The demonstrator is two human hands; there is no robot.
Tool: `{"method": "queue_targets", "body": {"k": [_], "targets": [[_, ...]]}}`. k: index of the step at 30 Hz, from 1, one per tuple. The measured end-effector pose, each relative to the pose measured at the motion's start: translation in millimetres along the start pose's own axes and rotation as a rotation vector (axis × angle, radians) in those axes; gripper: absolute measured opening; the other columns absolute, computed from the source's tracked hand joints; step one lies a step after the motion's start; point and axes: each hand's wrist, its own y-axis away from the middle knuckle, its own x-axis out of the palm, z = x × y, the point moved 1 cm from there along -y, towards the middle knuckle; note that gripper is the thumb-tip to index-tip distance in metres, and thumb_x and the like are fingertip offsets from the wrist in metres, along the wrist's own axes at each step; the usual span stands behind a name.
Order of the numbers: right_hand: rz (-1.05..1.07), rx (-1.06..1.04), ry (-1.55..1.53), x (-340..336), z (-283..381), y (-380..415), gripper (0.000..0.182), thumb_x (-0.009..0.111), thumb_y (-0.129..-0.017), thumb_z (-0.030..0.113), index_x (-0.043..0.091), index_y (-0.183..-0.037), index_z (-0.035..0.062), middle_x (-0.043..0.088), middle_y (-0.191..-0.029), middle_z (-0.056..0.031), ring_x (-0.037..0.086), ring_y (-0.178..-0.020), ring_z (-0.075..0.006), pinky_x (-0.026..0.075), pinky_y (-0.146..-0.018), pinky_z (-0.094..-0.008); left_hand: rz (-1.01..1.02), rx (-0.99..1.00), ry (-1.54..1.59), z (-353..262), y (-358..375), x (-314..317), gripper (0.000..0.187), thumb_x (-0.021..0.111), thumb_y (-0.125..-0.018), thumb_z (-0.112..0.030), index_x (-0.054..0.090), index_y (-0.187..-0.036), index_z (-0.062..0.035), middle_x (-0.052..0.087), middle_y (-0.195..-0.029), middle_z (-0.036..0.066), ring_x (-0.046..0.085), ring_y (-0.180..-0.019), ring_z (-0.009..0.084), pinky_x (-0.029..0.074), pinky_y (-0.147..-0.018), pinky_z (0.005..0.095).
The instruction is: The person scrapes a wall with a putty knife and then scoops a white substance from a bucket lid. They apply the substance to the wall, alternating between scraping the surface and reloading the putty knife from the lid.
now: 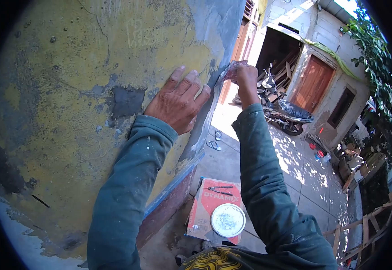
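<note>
My left hand [178, 100] rests on the worn yellow-painted wall [79, 108] near its corner, fingers spread and holding nothing. At the wall's vertical edge, higher up and to the right, my right hand [245, 76] is closed. Something flat and reddish-brown shows beside its fingers, partly hidden, and I cannot make out what it is. A grey strip of filler or plaster [203, 121] runs down the corner between and below my hands. One dark grey patch [127, 102] marks the wall left of my left hand.
Below stands a red and tan Dynamix box [200, 213], bearing pliers [221, 191] and a round whitish lid or dish [228, 220]. Sandals [214, 145] lie on the paved floor [272, 180]. Beyond are a motorcycle [288, 114], a wooden door [313, 83] and a wooden rail [365, 229].
</note>
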Motion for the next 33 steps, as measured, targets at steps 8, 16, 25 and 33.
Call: {"method": "queue_targets", "body": {"k": [8, 16, 25, 33], "targets": [[-0.174, -0.107, 0.384, 18, 90, -66, 0.029, 0.059, -0.083, 0.016, 0.074, -0.091, -0.0071, 0.074, -0.087, -0.0224, 0.073, -0.082, -0.0306, 0.054, -0.074, -0.0389, 0.031, -0.014, -0.051, -1, 0, 1, 0.068, 0.08, -0.078, -0.027, 0.055, -0.14, -0.0124, 0.061, -0.134, 0.013, 0.048, -0.14, 0.0284, 0.022, -0.127, 0.0505], [0.227, -0.453, -0.198, -27, 123, -67, 0.024, 0.057, -0.098, 0.007, 0.07, -0.107, -0.0114, 0.075, -0.096, -0.0131, 0.07, -0.081, -0.0178, 0.056, -0.08, -0.0315, 0.027, -0.016, -0.02, -1, -2, -4, 0.064, 0.082, -0.075, -0.027, 0.059, -0.132, -0.009, 0.064, -0.127, 0.014, 0.053, -0.134, 0.0293, 0.024, -0.125, 0.0514], [0.171, -0.87, 0.389, -36, 44, -12, 0.031, 0.069, -0.089, 0.005, 0.074, -0.119, 0.01, 0.074, -0.104, -0.0176, 0.07, -0.093, -0.0365, 0.056, -0.084, -0.0439, 0.098, -0.048, -0.026, -5, -7, -14, 0.057, 0.076, -0.074, -0.014, 0.063, -0.129, -0.0082, 0.063, -0.13, 0.01, 0.052, -0.135, 0.0266, 0.026, -0.126, 0.0493], [0.24, -0.786, 0.46, -47, -70, 74, 0.041, 0.071, -0.079, 0.0, 0.074, -0.117, 0.0136, 0.072, -0.101, -0.0105, 0.065, -0.098, -0.0323, 0.048, -0.084, -0.0445, 0.153, -0.042, -0.05, -6, -7, -13, 0.062, 0.074, -0.072, -0.007, 0.061, -0.132, -0.0095, 0.061, -0.135, 0.009, 0.052, -0.136, 0.0256, 0.026, -0.127, 0.0487]]}}
